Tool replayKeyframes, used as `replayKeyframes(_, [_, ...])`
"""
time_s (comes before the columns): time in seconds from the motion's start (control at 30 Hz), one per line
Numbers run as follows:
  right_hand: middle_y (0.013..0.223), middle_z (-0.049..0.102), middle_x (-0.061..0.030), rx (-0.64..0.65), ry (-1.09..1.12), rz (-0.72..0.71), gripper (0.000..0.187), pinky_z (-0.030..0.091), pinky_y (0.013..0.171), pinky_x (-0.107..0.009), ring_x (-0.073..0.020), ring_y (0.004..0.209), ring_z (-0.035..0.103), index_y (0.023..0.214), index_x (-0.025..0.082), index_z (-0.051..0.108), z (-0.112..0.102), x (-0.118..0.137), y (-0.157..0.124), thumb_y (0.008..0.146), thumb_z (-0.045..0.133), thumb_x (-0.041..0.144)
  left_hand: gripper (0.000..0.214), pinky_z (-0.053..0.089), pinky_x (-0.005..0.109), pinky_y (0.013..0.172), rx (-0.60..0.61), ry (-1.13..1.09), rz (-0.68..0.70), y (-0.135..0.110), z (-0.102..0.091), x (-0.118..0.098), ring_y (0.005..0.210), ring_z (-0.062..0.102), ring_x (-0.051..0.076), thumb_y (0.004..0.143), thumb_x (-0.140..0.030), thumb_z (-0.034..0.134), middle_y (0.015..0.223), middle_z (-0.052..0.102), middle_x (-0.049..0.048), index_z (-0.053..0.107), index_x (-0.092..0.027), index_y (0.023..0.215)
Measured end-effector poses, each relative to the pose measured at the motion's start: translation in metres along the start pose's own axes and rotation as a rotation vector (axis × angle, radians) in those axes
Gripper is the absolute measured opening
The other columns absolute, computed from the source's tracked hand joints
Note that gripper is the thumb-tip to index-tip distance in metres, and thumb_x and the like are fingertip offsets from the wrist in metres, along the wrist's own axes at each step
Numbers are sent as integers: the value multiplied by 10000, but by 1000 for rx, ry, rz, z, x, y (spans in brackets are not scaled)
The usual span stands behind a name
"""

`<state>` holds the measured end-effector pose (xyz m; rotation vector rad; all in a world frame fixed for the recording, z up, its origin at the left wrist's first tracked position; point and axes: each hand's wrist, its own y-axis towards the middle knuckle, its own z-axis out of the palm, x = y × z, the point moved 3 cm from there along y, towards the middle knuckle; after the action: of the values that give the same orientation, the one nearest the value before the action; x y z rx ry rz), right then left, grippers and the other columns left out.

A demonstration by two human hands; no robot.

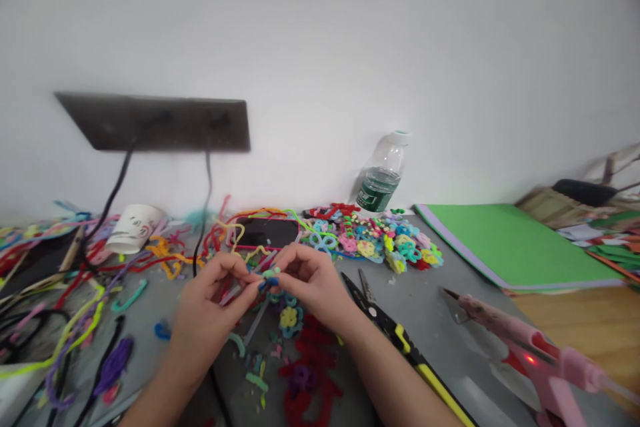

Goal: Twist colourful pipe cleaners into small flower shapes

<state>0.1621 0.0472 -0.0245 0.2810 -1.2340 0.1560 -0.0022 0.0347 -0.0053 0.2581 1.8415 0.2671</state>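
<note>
Both hands meet over the middle of the grey table, fingertips pinched together on a small fuzzy pipe-cleaner piece [271,273] in pale green and blue. My left hand [213,307] is closed, thumb and forefinger at the piece's left side. From the other side, my right hand [313,280] pinches it too. The fingers hide part of its shape. Just below lies a blue and yellow pipe-cleaner flower [289,317]. Nearer to me are red pipe-cleaner shapes [313,373] with a purple flower [302,380], and short cut bits [257,382].
Black and yellow scissors [385,327] lie beside my right forearm. A pink glue gun [530,353] with a lit red light rests at right, near green sheets [510,243]. Behind are a phone [267,232], flower pile [385,240], tilted bottle [383,177] and paper cup [134,229].
</note>
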Motion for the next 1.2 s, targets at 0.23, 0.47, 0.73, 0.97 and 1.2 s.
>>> replayKeyframes(0.23, [782,663,-22,5,-38,-69,276,511,690,-256,-141,748,617,757,183,658,-1,1,1,663,853,355,126,543,262,736,89,130,159,3,-2,4,819,672,185,756,-250,718,868,702,24,706,-234,880])
replayKeyframes(0.47, [774,666,-22,67,-8,22,283,553,721,-297,-141,696,640,836,179,658,2,3,-1,762,763,431,91,555,278,778,82,130,165,4,-3,2,836,681,190,773,-235,695,874,720,36,732,-233,856])
replayKeyframes(0.73, [722,610,6,-75,-101,-42,215,544,668,-280,-133,642,609,792,198,597,-3,-1,2,760,734,360,232,600,271,676,81,-170,-122,5,5,10,871,712,210,761,-275,691,978,734,77,682,-204,982])
replayKeyframes(0.97, [779,615,-18,-23,-261,-92,158,482,678,-261,-139,705,580,806,188,600,1,0,0,811,669,329,160,601,278,673,93,-172,-107,5,7,10,750,710,197,706,-285,757,834,749,47,733,-207,844])
replayKeyframes(1.2, [795,600,-22,-42,-246,-139,147,473,677,-254,-144,724,574,812,196,584,0,5,-1,826,653,325,209,607,320,760,181,-235,-162,6,4,17,848,725,231,724,-291,761,925,766,91,755,-189,906])
